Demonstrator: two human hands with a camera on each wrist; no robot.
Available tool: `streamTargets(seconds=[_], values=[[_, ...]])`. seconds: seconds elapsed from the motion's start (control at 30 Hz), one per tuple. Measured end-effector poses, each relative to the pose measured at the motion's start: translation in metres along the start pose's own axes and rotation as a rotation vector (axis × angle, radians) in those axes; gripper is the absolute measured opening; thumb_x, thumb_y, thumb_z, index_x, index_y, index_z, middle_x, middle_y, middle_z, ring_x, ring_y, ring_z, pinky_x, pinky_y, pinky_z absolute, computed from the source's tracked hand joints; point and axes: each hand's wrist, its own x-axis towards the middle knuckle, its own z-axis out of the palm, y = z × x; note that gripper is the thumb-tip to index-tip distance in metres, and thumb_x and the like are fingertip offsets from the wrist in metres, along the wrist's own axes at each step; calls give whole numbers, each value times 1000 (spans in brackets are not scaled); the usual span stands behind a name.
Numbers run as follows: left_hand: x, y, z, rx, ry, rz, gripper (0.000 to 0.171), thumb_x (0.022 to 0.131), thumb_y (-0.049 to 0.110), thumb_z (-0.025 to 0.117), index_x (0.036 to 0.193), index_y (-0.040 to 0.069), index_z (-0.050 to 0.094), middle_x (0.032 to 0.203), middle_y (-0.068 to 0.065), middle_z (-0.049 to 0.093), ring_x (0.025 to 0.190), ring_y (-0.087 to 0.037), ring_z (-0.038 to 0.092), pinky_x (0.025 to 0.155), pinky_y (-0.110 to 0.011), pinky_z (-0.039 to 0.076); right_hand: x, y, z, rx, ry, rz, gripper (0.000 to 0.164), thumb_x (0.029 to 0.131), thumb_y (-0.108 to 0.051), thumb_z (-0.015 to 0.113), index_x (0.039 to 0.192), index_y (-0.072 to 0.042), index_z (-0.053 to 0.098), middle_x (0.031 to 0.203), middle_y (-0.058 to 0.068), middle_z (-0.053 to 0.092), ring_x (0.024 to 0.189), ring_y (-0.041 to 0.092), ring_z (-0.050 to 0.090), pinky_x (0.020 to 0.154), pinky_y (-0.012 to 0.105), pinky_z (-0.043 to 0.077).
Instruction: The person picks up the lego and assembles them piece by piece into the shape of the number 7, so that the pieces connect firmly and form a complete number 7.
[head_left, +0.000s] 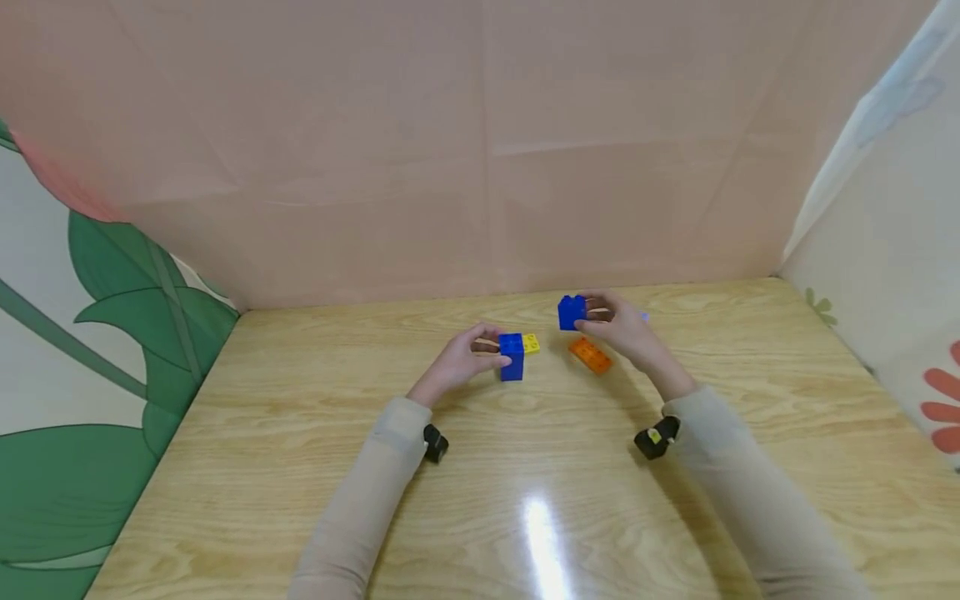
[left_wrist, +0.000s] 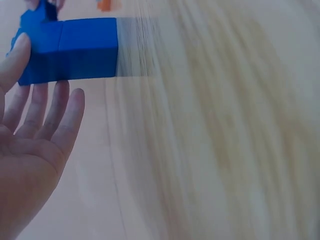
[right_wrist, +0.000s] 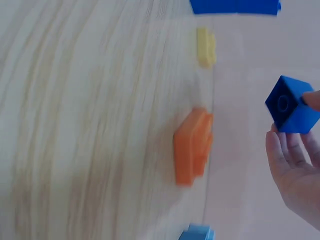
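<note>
In the head view my left hand holds a stack of two blue toy bricks between thumb and fingers. The stack is upright, its base at or close to the wooden tabletop. My right hand pinches a single blue brick in the air, to the right of the stack and higher. In the right wrist view this brick shows its hollow underside. An orange brick lies on the table below my right hand. Partly hidden behind the stack is a flat yellow brick.
A light blue brick stands past the orange one, mostly covered by my right hand in the head view. The wooden table meets a pinkish cloth backdrop at its far edge. Printed panels flank both sides.
</note>
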Motion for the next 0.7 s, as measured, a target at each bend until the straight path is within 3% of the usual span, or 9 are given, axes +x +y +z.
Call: streamTargets(seconds=[0.07, 0.13, 0.37, 0.5, 0.7], values=[[1, 0, 1, -10, 3, 2, 45, 88, 21, 70, 129, 15, 54, 129, -9, 59, 122, -27, 56, 99, -41, 51, 0, -5, 6, 31, -18, -9, 56, 94, -14, 60, 143, -3, 35, 137, 22, 42, 126, 36, 45, 90, 26, 51], [0, 1, 2, -20, 3, 7, 44, 88, 21, 70, 129, 15, 54, 128, -8, 59, 121, -28, 56, 99, -42, 50, 0, -10, 12, 57, -32, -17, 55, 93, -13, 61, 141, -4, 36, 137, 20, 42, 126, 35, 46, 87, 21, 51], [-2, 0, 5, -26, -16, 64, 44, 89, 19, 69, 129, 10, 54, 128, -12, 59, 119, -30, 58, 97, -40, 52, -2, -24, 40, 156, -118, -122, 52, 91, -9, 62, 137, -2, 39, 137, 23, 45, 130, 41, 46, 102, 50, 47], [-2, -2, 5, -25, -14, 81, 45, 89, 19, 68, 129, 9, 53, 130, -12, 58, 118, -30, 58, 96, -40, 52, -3, -29, 50, 210, -158, -149, 49, 91, -6, 62, 135, -1, 40, 137, 24, 47, 131, 42, 46, 102, 52, 47], [-2, -3, 5, -35, -23, 67, 44, 89, 19, 69, 129, 10, 53, 133, -11, 55, 120, -30, 57, 98, -41, 51, -3, -32, 57, 204, -182, -166, 47, 90, -1, 61, 133, 1, 42, 135, 26, 49, 129, 43, 48, 99, 50, 49]])
